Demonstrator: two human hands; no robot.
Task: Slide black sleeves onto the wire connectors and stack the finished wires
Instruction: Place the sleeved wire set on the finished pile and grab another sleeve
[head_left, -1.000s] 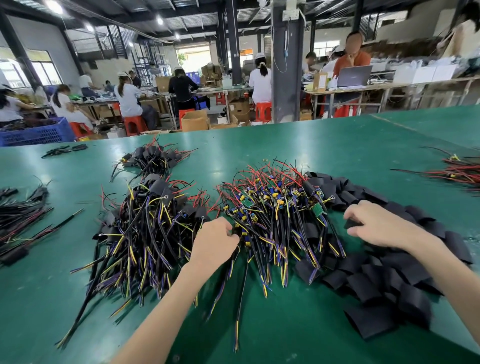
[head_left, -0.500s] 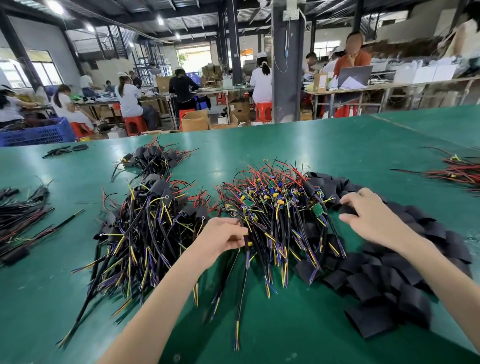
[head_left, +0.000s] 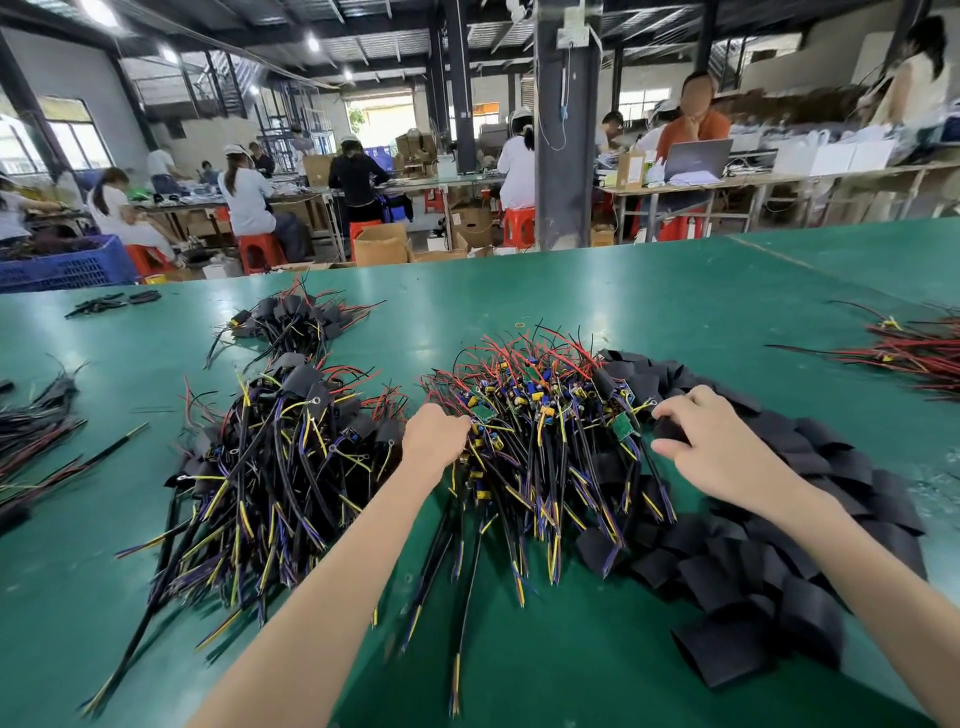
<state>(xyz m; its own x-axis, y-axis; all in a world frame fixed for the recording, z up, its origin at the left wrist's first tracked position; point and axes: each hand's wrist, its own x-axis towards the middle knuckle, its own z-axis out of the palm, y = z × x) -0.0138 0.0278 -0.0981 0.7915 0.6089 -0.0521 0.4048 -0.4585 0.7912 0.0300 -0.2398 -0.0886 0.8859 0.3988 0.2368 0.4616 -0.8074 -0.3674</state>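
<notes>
The left hand (head_left: 435, 441) is curled knuckles-down into the left edge of the pile of bare wires (head_left: 550, 441). Its fingertips are hidden, so whether a wire is gripped cannot be told. A black sleeve (head_left: 668, 430) is pinched between thumb and forefinger of the right hand (head_left: 727, 452) at the pile's right edge, where the heap of sleeves (head_left: 810, 525) begins and is spread toward the near right. Just left of the left forearm the stack of sleeved wires (head_left: 280, 467) is laid, with a smaller bundle (head_left: 298, 322) behind it. Open green table (head_left: 675, 306) is seen beyond the piles up to the far edge, and between the forearms at the front. Red wires (head_left: 919, 356) are cut off by the right margin and dark wires (head_left: 36, 431) by the left. Past the far edge a blue crate (head_left: 67, 267) is filled with dark material that cannot be made out, and the contents of an open cardboard box (head_left: 382, 244) are hidden.
</notes>
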